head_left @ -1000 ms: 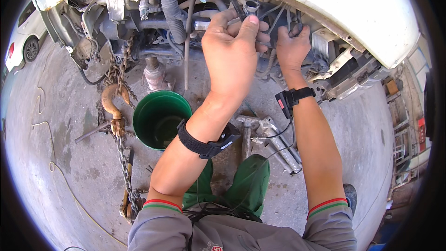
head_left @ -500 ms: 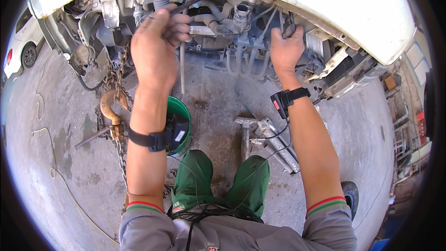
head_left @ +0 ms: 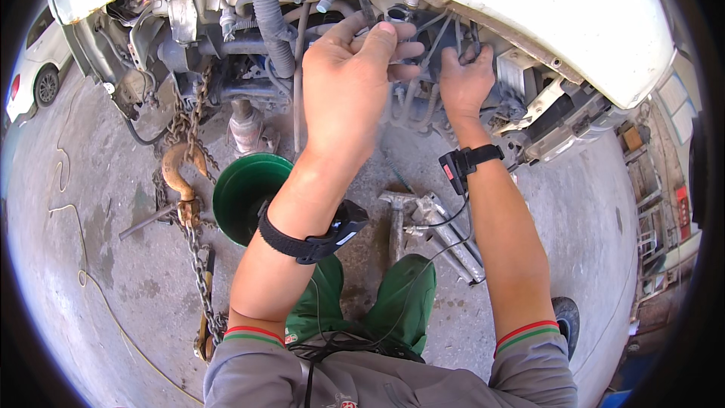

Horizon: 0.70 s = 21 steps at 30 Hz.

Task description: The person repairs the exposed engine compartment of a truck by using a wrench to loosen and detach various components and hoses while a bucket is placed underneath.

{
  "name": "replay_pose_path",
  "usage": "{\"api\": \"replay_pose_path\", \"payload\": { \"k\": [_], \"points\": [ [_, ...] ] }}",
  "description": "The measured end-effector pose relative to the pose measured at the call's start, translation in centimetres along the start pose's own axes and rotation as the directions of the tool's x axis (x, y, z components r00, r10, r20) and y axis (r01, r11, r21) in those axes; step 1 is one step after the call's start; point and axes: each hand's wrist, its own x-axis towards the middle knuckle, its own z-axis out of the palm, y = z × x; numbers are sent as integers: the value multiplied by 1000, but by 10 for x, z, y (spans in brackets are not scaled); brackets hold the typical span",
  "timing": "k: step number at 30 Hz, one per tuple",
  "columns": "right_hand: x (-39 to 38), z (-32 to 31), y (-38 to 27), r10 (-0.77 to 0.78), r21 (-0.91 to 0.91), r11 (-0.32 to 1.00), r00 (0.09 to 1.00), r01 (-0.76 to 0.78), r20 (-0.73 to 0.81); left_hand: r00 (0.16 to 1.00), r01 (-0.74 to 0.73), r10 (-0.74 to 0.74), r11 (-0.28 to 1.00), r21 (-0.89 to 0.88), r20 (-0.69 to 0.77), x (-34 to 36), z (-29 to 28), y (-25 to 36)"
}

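I am under the raised white body of a vehicle, facing its exposed front. My left hand [head_left: 361, 68] is in the middle of the engine parts, thumb and fingers curled around the lower end of a short dark rubber hose [head_left: 365, 1]. Just beside its fingertips is the open mouth of a round metal pipe neck [head_left: 397, 12], partly hidden by the hand. Farther right, my right hand [head_left: 466, 79] is closed around a thin dark hose [head_left: 474, 30] by the metal lines; its fingertips are partly hidden. A ribbed grey hose [head_left: 269, 19] hangs left of my left hand.
A green bucket [head_left: 226, 200] stands on the concrete below my left forearm. Left of it hangs a rusty hook [head_left: 181, 174] on a chain. A metal jack [head_left: 445, 238] lies between my knees and right arm. A yellowish cord [head_left: 94, 287] trails across the left floor.
My left hand has moved right, toward the pipe neck, bringing the dark hose's end along. The ribbed hose and bucket show more fully now. My right hand keeps its place.
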Motion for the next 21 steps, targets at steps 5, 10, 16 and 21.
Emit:
{"api": "replay_pose_path", "payload": {
  "k": [5,10,16,21],
  "points": [
    [0,-1,-2,1,9,1000,1000,-1,10,998,-53,51,998,-38,-39,-4,15,-12],
    [0,-3,-5,42,26,999,998,-44,43,987,-129,122,990,-64,-100,-5,28,-26],
    [0,-1,1,-7,13,1000,1000,7,24,979,-156,152,987,-21,-132,-6,29,-29],
    [0,-3,-3,22,31,999,998,-24,57,984,-130,128,992,-4,-126,-7,20,-26]
  ]
}}
